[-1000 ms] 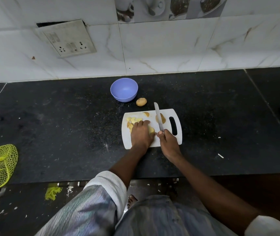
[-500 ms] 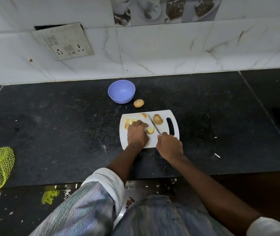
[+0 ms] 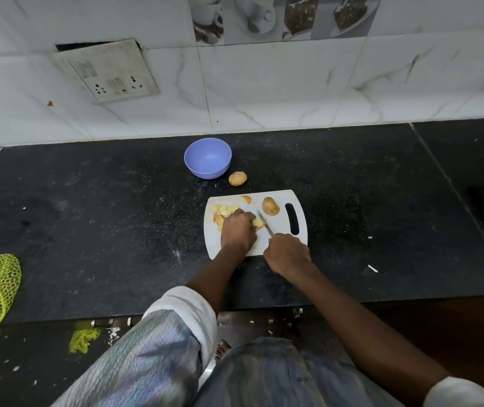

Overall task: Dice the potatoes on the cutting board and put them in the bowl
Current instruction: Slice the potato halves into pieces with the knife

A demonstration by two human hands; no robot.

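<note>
While our left hand [image 3: 238, 230] pins the potato piece [image 3: 259, 223], our right hand [image 3: 287, 252] grips the knife [image 3: 265, 226]
Blade swung from 12 toward 11 o'clock; dicing continues, bowl [image 3: 207, 158] unfilled

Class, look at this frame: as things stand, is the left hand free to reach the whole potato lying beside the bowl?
Probably not right away. The left hand is pressing down the potato piece being cut on the cutting board. Once it lets go, the whole potato beside the bowl lies unobstructed just beyond the board.
</note>
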